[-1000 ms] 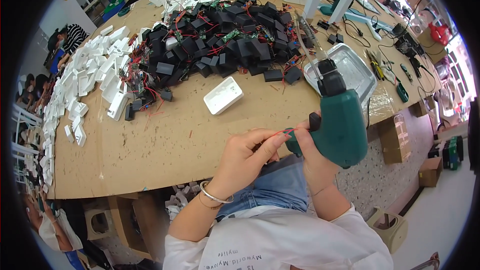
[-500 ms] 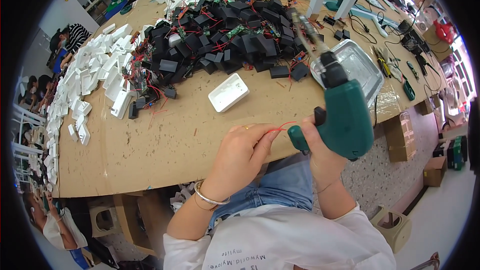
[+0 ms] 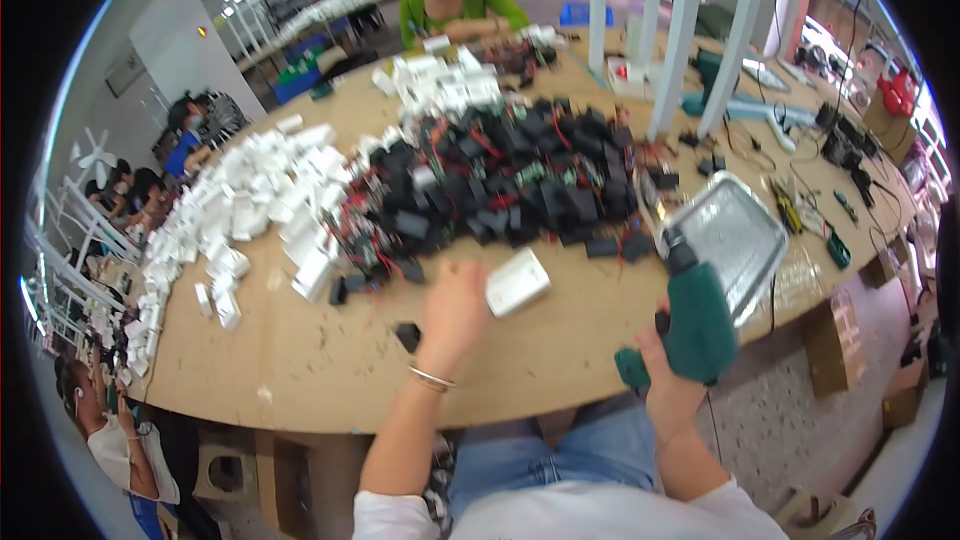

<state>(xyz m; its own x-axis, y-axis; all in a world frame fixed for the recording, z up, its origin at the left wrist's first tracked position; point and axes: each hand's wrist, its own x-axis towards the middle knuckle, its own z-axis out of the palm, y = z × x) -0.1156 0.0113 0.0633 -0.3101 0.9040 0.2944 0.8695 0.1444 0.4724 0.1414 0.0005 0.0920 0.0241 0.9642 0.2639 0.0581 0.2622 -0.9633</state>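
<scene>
My right hand (image 3: 670, 385) grips the handle of a green soldering gun (image 3: 703, 325). The black nose of the gun points away from me, over the near-left rim of a silver metal tray (image 3: 765, 285). My left hand (image 3: 458, 302) reaches forward over the table, its fingers smeared by motion. Just right of those fingers lies a white plastic case (image 3: 518, 283); whether they touch it I cannot tell. A small black box (image 3: 408, 337) rests on the cardboard left of my left wrist.
Black boxes with red wires and circuit boards form a heap (image 3: 510, 175) beyond my hands. White cases (image 3: 260, 180) spread along the left. Yellow-handled pliers (image 3: 788, 208) lie right of the tray. White posts (image 3: 680, 40) rise at the far right. A person in green (image 3: 455, 5) sits across.
My left hand has left the red wires it pinched and moved forward and left. A black box now shows beside its wrist. The soldering gun stays in my right hand. The view has tilted up.
</scene>
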